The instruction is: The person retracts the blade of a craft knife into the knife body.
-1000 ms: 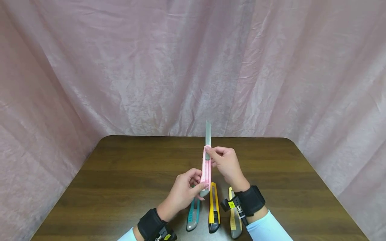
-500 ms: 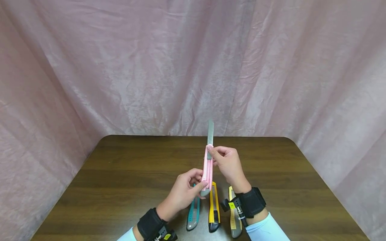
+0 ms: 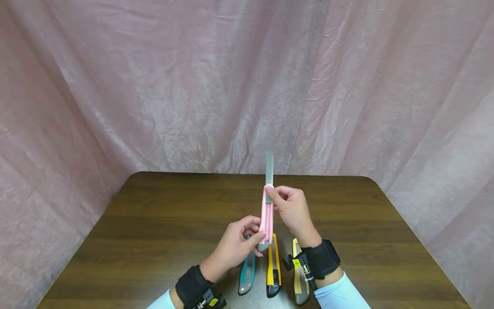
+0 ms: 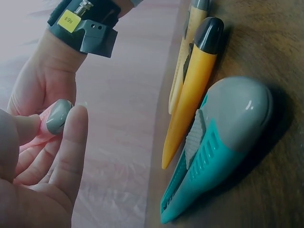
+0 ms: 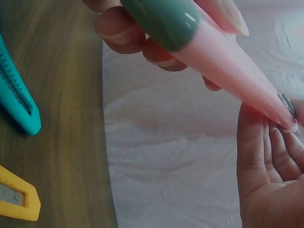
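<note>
A pink utility knife with a grey end is held almost upright above the table, a long strip of its blade standing out at the top. My left hand pinches the grey end between thumb and fingers; that end cap also shows in the left wrist view. Near the blade end, my right hand grips the knife, its thumb laid over the slot where the blade lies. From the right wrist, the smooth back of the pink body is visible between both hands.
On the brown wooden table lie a teal-and-grey utility knife, an orange-yellow one with a black end, and a pale yellow one partly covered by the right wrist's camera mount. A pink curtain hangs behind.
Early in this second, the pink knife's blade end shifts a little to the right, along with my right hand. Both hands keep their hold, and the knives on the table stay put.
</note>
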The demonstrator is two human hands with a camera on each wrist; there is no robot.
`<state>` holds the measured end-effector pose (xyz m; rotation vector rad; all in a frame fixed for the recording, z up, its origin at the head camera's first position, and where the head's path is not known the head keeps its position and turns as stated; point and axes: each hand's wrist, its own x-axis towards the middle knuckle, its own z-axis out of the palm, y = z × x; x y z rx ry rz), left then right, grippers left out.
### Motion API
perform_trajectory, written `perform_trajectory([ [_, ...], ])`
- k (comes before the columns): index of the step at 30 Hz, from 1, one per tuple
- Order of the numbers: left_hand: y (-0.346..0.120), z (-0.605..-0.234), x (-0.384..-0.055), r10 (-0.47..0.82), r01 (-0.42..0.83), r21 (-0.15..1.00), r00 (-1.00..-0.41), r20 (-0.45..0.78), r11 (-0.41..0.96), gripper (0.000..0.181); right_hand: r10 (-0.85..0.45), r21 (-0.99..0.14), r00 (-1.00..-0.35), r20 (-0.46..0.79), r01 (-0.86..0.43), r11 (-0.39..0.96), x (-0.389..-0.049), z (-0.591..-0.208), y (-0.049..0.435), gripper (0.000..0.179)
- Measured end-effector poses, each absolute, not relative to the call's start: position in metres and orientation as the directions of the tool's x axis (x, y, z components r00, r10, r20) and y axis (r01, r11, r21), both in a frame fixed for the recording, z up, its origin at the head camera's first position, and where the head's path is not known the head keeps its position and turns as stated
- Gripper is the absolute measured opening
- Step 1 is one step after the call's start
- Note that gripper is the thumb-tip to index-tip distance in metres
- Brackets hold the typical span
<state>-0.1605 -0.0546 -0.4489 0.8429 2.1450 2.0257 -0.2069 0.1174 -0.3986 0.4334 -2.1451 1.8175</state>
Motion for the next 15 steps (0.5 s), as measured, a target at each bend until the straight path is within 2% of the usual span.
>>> perform_trajectory([
  [8, -0.056, -0.46, -0.166, 0.443, 0.326, 0.944, -0.839, 0.317, -0.058, 0.022, -0.035, -0.898, -0.911, 0.411, -0.411, 0.156, -0.212, -0.405, 0.118, 0.026],
  [15, -0.057, -0.459, -0.167, 0.443, 0.33, 0.942, -0.837, 0.321, -0.059, 0.021, -0.028, -0.892, -0.904, 0.426, -0.424, 0.158, -0.194, -0.385, 0.112, 0.021],
])
